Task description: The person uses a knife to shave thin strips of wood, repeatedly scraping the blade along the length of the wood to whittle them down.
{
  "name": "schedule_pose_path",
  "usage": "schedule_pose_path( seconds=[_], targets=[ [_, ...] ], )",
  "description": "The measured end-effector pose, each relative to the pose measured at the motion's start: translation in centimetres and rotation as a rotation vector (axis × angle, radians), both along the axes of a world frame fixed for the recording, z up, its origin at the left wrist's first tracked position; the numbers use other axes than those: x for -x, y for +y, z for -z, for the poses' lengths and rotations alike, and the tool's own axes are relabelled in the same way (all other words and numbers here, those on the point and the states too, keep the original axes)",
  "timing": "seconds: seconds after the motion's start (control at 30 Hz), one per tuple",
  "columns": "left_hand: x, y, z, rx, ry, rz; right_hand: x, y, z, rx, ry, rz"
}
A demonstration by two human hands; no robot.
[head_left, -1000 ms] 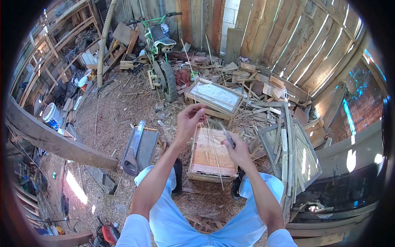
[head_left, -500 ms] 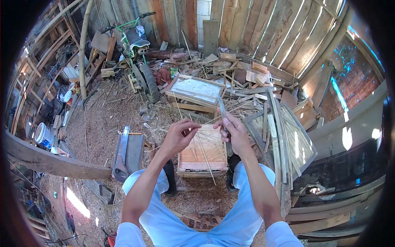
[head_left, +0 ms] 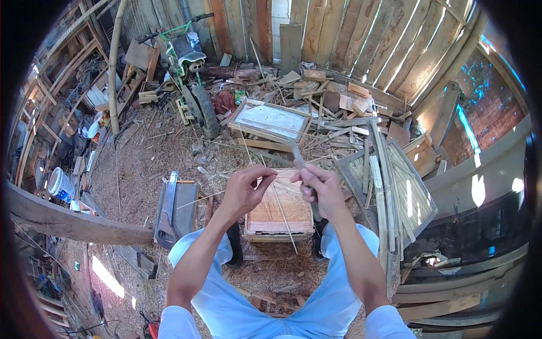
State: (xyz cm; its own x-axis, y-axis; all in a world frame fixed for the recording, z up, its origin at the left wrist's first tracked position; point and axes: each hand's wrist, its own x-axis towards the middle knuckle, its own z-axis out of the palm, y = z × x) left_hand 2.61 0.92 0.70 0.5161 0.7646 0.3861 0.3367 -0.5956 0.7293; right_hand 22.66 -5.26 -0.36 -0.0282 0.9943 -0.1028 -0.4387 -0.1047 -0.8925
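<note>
My left hand (head_left: 248, 187) is closed in a pinch on a thin wooden strip (head_left: 199, 200), whose one end sticks out to the left past the wrist. In my right hand (head_left: 323, 193) is a knife, fingers wrapped round its handle. The knife's blade (head_left: 296, 152) points up and away, beside the strip's stretch between my hands. Below both hands stands a low wooden box (head_left: 279, 212) between my feet. Another thin strip (head_left: 287, 229) lies slanting across the box top and overhangs its near edge.
A handsaw (head_left: 166, 217) rests on a dark board (head_left: 183, 206) at left. Ahead are a framed panel (head_left: 271, 118), scrap wood (head_left: 339, 101) and a small motorbike (head_left: 195, 85). Long slats (head_left: 384, 186) lean on a mesh frame (head_left: 415, 195) at right. A post (head_left: 79, 223) juts in from the left.
The knife blade has tilted, its tip lower and further left. More of the held strip now shows to the left of my left hand, which has barely moved.
</note>
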Motion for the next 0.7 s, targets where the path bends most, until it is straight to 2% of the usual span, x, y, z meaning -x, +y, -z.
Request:
schedule_pose_path(
  seconds=[0.07, 0.3, 0.43, 0.53, 0.6, 0.7],
  targets=[
    [0.3, -0.1, -0.1, -0.018, -0.033, -0.016, -0.8, -0.1, -0.7, 0.01, 0.073, 0.041],
    [-0.2, -1.7, -1.5, -0.073, -0.023, -0.039, 1.3, -1.1, -1.3, -0.043, -0.094, -0.077],
    [-0.2, -2.2, -1.6, -0.052, -0.015, -0.047, 1.8, -1.9, -1.9, -0.035, -0.082, -0.118],
    [-0.3, -2.4, -1.6, 0.016, -0.042, -0.062, 2.1, -2.1, -1.6, 0.033, -0.02, -0.139],
    [-0.2, -2.4, -1.6, 0.057, -0.065, -0.07, 1.4, -1.8, -1.4, 0.08, 0.09, -0.072],
    [0.1, -2.5, -1.7, 0.092, -0.008, -0.086, -0.1, -1.5, -1.7, 0.061, 0.102, -0.035]
  ],
)
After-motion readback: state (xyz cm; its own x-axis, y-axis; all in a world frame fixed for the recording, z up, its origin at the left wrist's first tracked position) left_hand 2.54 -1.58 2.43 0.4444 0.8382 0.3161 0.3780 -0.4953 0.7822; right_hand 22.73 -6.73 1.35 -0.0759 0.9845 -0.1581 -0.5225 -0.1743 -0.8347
